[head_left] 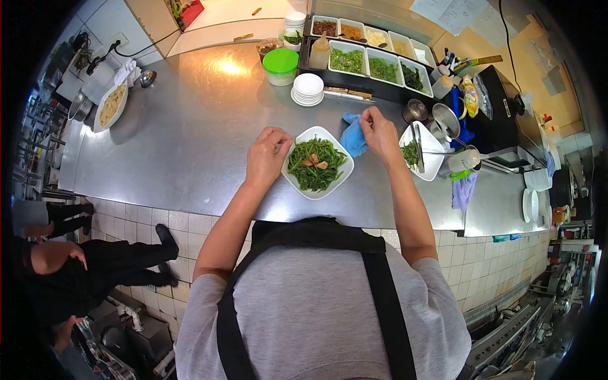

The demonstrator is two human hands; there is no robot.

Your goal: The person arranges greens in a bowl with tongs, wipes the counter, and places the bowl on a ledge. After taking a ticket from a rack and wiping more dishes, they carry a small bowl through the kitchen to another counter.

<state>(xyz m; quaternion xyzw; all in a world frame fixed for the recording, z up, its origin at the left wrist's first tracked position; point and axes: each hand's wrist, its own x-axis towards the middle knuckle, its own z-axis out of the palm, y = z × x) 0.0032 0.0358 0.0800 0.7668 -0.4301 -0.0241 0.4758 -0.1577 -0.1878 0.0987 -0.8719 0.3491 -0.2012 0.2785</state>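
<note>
A white square bowl (347, 170) of cooked greens (308, 171) topped with brown pieces (315, 162) stands on the steel counter (190, 136). At the bowl's left edge is my left hand (268, 157), its fingers curled; what they hold, if anything, is hidden. My right hand (380, 134) pinches a blue cloth (354, 138), which hangs down to the counter just right of the bowl. Farther right, a white dish (431, 166) holds some greens and metal tongs (418, 147).
Behind the bowl stand stacked small white dishes (308, 87), a green-lidded tub (280, 63) and a rack of ingredient trays (347, 58). An oval dish (111, 107) lies far left. Metal pots (446, 119) stand at right. Two other people (114, 263) are at left, beyond the counter.
</note>
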